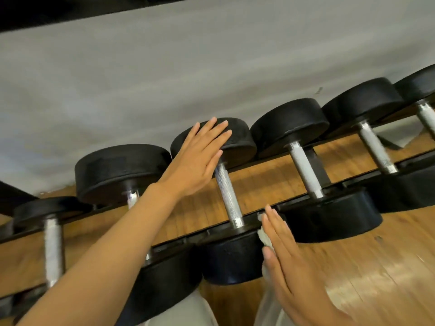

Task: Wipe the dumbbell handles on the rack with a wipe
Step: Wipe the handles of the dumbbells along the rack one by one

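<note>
The right hand (286, 262), fingers straight, presses a white wipe (264, 238) against the near head of the middle dumbbell (229, 196). The left hand (200, 156) lies flat and open on that dumbbell's far head, beside its knurled handle (228, 196). It sits on the rack (183, 240) among other dumbbells.

Dumbbell heads (214, 140) look matt black rubber; the handle (228, 196) is knurled shiny metal; floor (353, 267) glossy wood; wipe (263, 238) soft white cloth.

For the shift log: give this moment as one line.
left hand: flat on dumbbell's far head | right hand: presses wipe against near head | handle: bare, untouched
</note>
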A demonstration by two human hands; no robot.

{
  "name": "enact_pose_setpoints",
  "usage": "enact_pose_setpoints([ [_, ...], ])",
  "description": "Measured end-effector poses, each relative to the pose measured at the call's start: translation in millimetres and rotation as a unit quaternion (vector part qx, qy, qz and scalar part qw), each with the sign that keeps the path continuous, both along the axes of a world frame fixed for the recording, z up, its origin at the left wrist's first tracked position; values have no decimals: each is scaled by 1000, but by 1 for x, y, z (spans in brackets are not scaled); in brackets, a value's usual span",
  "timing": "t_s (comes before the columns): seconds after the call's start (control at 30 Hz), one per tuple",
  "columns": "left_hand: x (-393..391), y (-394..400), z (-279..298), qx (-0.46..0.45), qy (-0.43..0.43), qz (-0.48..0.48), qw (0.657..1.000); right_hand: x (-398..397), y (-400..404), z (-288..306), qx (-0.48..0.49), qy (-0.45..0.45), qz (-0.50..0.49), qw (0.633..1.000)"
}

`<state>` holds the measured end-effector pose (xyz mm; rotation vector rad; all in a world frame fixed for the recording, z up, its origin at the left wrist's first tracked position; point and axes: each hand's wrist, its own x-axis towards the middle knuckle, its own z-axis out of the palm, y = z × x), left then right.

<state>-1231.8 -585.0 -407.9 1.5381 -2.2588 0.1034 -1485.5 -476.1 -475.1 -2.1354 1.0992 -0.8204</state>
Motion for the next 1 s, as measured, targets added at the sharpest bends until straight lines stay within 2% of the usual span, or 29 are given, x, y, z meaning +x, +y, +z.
enact_pose_setpoints([
  [0.13, 0, 12, 1, -2, -18, 22, 1000, -13, -39, 20, 93, -69, 95, 989],
  [0.2, 9, 17, 1, 1, -30, 30, 999, -11, -70, 31, 84, -84, 133, 984],
  [0.27, 17, 23, -1, 7, -29, 52, 998, -1, -103, 38, 28, -75, 166, 983],
  [0.37, 21, 30, -4, 4, -37, 76, 996, 26, -144, 38, -95, -21, 238, 966],
  [0.5, 16, 32, -9, -11, -28, 81, 996, 59, -162, 15, -199, 90, 307, 926],
  [0.6, 14, 31, -13, -23, -10, 80, 996, 67, -161, -7, -240, 186, 331, 893],
  [0.7, 16, 29, -16, -28, 2, 69, 997, 64, -168, -1, -244, 221, 348, 878],
  [0.77, 19, 28, -18, -27, -1, 61, 998, 62, -172, 5, -289, 238, 370, 850],
  [0.83, 23, 26, -18, -30, -4, 46, 998, 61, -172, 6, -329, 269, 433, 795],
  [0.93, 26, 25, -20, -36, 4, 39, 999, 64, -170, 11, -309, 302, 560, 707],
  [1.0, 25, 23, -24, -49, 8, 40, 998, 73, -180, 22, -349, 323, 556, 682],
])
